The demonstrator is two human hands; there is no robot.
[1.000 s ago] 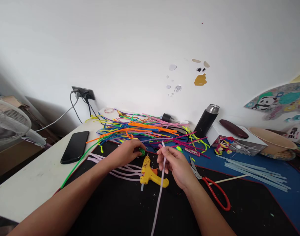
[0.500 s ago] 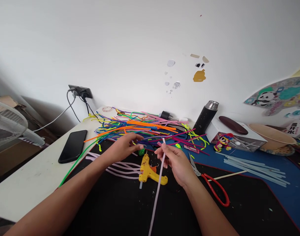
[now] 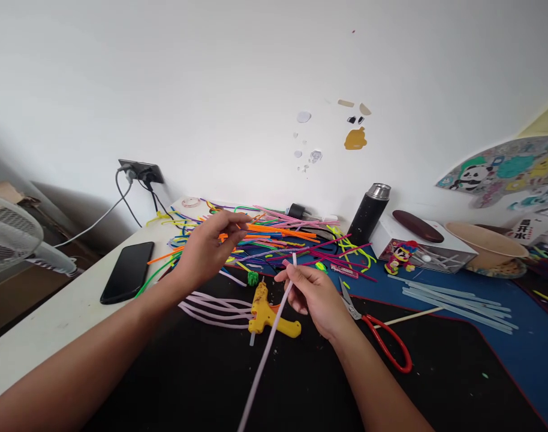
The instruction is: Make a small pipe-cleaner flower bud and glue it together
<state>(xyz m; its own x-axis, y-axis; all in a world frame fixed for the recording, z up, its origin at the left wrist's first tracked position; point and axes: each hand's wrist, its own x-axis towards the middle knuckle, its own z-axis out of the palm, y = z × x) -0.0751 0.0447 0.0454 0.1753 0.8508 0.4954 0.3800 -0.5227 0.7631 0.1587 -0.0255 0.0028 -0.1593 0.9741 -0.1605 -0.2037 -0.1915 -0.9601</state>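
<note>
Between the thumb and fingers of my right hand [image 3: 312,294] is a pale lilac pipe cleaner [image 3: 267,351], its short end sticking up and its long end slanting down toward me. Over the pile of coloured pipe cleaners [image 3: 283,231] hovers my left hand [image 3: 211,249], fingers bent, thumb apart from them, with nothing seen in its grasp. A yellow hot glue gun [image 3: 265,315] lies on the black mat, partly behind the held pipe cleaner. Beside its nozzle sits a small green fuzzy piece [image 3: 253,278]. Several lilac pipe cleaners [image 3: 211,304] extend left from the gun.
Red-handled scissors [image 3: 386,342] rest right of my right hand, over a thin wooden stick [image 3: 418,316]. Glue sticks [image 3: 458,306] lie farther right. A black flask [image 3: 368,213], a tissue box [image 3: 429,252] and a small figurine [image 3: 400,258] stand behind. A phone [image 3: 127,272] lies at left.
My left hand has risen and moved left, away from the green piece and the glue gun. My right hand keeps its hold, and the pipe cleaner's lower end has swung left. The view has shifted slightly.
</note>
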